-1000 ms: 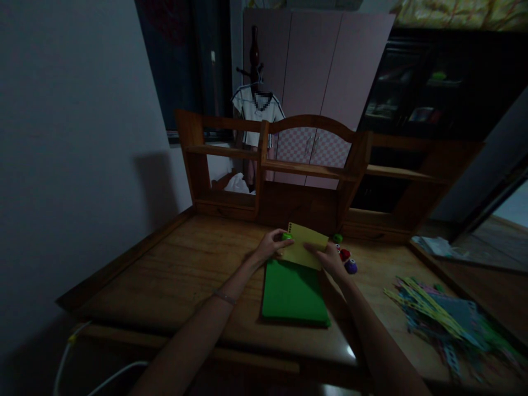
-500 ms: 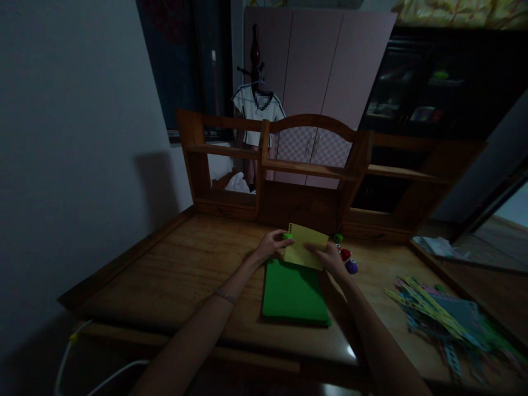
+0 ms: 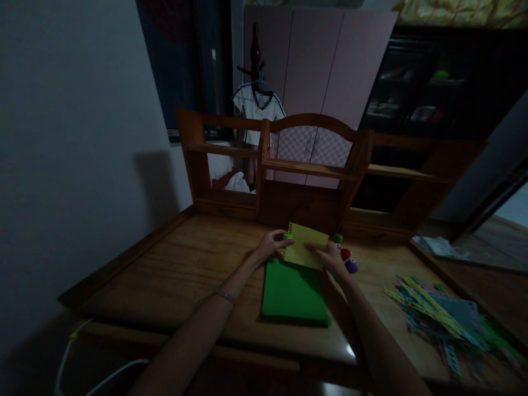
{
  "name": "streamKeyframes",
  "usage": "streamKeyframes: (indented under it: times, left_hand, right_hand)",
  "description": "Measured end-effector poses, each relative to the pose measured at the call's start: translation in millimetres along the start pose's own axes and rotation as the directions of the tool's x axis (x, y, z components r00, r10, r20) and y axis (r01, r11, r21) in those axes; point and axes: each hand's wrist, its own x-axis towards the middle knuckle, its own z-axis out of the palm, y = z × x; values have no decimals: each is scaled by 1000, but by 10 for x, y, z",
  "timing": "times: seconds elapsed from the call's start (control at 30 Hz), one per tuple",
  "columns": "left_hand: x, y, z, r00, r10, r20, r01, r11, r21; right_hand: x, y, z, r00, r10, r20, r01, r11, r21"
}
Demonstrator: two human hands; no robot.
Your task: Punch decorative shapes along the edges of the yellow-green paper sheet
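Two hands are working over the green pad on the desk: left hand gripping a green punch at the edge of the yellow sheet, right hand pinching that sheet, probably best held taut and level.

Over a wooden desk, the left hand grips a small green punch at the edge of a yellow sheet that the right hand pinches, above a green pad.
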Motion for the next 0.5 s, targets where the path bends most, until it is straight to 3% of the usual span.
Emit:
streamKeyframes:
  times: [0.5]
  left_hand:
    - [-50, 99, 16, 1000, 6, 10, -7, 997, 80]
  right_hand:
    - [-28, -55, 29, 997, 49, -55, -48, 999, 11]
